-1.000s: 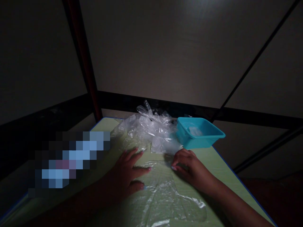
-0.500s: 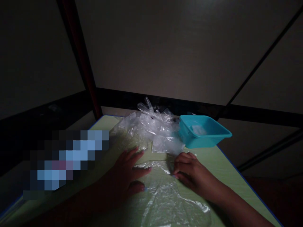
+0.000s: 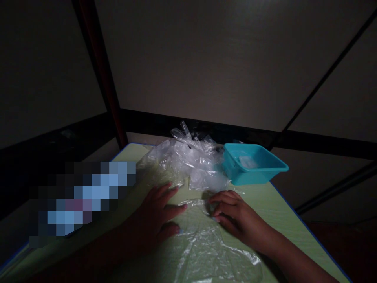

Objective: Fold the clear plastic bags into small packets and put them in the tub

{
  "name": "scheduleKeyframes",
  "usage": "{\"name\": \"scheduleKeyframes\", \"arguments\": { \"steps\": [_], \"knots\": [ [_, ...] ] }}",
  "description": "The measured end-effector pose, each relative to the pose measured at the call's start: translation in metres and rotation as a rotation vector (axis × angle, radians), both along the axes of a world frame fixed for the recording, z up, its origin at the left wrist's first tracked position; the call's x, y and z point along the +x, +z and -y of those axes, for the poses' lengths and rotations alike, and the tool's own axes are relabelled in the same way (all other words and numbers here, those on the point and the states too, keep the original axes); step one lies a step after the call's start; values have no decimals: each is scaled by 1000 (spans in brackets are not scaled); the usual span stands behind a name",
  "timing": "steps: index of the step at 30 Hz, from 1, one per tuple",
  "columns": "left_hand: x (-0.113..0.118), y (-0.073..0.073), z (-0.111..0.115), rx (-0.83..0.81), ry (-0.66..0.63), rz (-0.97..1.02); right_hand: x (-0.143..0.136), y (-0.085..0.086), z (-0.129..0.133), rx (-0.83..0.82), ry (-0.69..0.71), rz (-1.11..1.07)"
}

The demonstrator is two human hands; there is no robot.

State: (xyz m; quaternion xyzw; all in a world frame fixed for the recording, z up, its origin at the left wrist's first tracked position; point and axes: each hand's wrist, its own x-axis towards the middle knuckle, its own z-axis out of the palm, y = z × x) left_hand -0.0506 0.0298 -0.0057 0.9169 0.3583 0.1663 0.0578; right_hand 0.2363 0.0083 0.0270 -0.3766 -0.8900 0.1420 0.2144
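A clear disposable plastic glove (image 3: 203, 251) lies spread flat on the table in front of me, its cuff edge towards the far side. My left hand (image 3: 165, 214) rests on the left of that glove with its fingers stretched and spread. At the right end of the cuff, my right hand (image 3: 232, 212) has its fingers curled and its thumb close to the forefinger, around the edge of the thin film. Just beyond both hands is a loose heap of clear plastic gloves (image 3: 194, 157), crumpled over one another.
A turquoise plastic basket (image 3: 250, 177) stands at the far right of the pale green table (image 3: 282, 220), with something whitish and clear inside. A pixelated patch covers the table's left side. Dark-trimmed panels (image 3: 206, 59) rise behind the table.
My right hand has shifted slightly left along the cuff, its fingers reaching a little further out. The left hand has barely moved. The heap and basket stay as they were.
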Motion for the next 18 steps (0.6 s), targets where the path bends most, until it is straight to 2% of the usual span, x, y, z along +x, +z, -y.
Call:
{"name": "scheduleKeyframes", "arguments": {
  "steps": [11, 18],
  "knots": [
    [1, 1, 1, 18, 6, -11, 0, 9, 5, -88, 69, 31],
    [1, -3, 1, 34, 14, 9, -1, 7, 6, -147, 87, 75]
  ]
}}
